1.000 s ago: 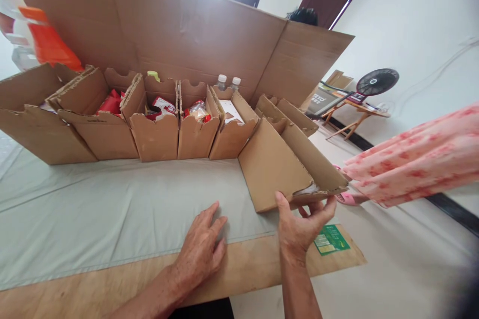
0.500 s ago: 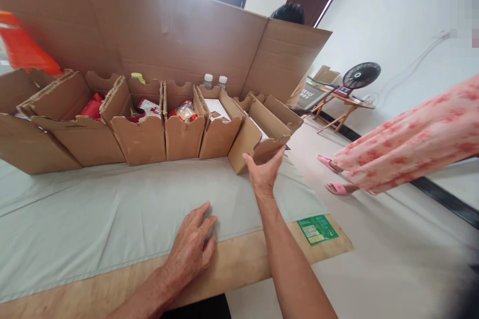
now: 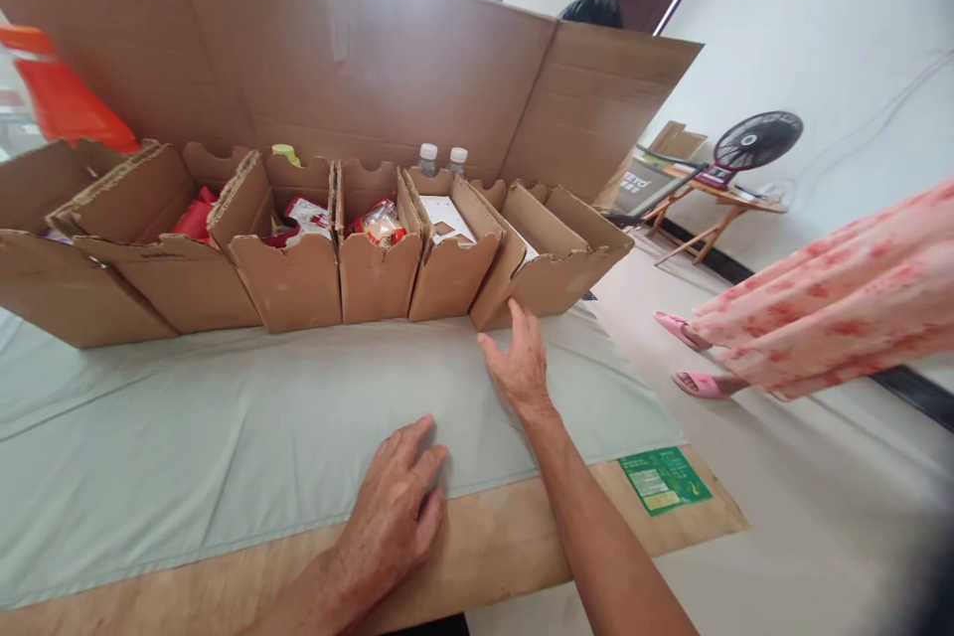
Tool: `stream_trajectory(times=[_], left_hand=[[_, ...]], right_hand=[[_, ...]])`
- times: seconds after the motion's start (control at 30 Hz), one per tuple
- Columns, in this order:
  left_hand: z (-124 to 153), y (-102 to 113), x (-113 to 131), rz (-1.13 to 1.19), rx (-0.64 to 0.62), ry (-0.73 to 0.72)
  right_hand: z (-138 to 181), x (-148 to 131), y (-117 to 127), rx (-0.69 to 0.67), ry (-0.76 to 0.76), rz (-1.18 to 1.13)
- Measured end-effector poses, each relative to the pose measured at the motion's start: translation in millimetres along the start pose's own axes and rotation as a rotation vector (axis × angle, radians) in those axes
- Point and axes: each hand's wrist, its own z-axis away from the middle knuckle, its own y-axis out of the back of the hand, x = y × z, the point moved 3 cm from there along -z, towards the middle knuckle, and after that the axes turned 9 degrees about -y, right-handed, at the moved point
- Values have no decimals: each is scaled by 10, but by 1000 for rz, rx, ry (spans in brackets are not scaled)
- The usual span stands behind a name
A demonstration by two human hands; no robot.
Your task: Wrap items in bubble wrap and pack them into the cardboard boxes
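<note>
My right hand (image 3: 520,363) holds nothing; its fingers are apart, close in front of the rightmost cardboard box (image 3: 548,283). I cannot tell if the fingertips touch that box. My left hand (image 3: 398,497) rests near the table's front edge with fingers spread and nothing in it. Several open cardboard boxes stand in a row across the pale green cloth (image 3: 298,417). In one lies a white carton (image 3: 447,219); the box beside it holds a clear snack packet (image 3: 384,224). Further left are a red-and-white packet (image 3: 309,217) and a red packet (image 3: 198,216).
A tall cardboard panel (image 3: 358,50) rises behind the boxes, with two white-capped bottles (image 3: 427,157) before it. An orange object (image 3: 71,94) is at far left. A green sticker (image 3: 666,479) marks the wooden table's corner. A person's floral skirt (image 3: 842,303) and a fan (image 3: 756,141) are at right.
My right hand has come off the rightmost box and drawn back toward me. That box has swung into line with the row. My left hand stays in place; the view shifted slightly.
</note>
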Motion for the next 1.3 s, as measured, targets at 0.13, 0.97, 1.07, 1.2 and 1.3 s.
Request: stream_trajectory(times=[0.13, 0.97, 1.07, 1.2, 1.3], left_hand=[[-13, 14, 17, -3, 0, 10], [-46, 489, -99, 187, 440, 249], [-60, 546, -20, 296, 364, 336], [-253, 398, 148, 431, 222, 341], [-435, 195, 248, 513, 174, 287]], right_hand=[[-45, -21, -3, -56, 38, -4], [838, -218, 1849, -100, 86, 32], [1255, 440, 2345, 58, -194, -72], [1604, 938, 2361, 78, -433, -177], [1649, 928, 2039, -8, -469, -129]])
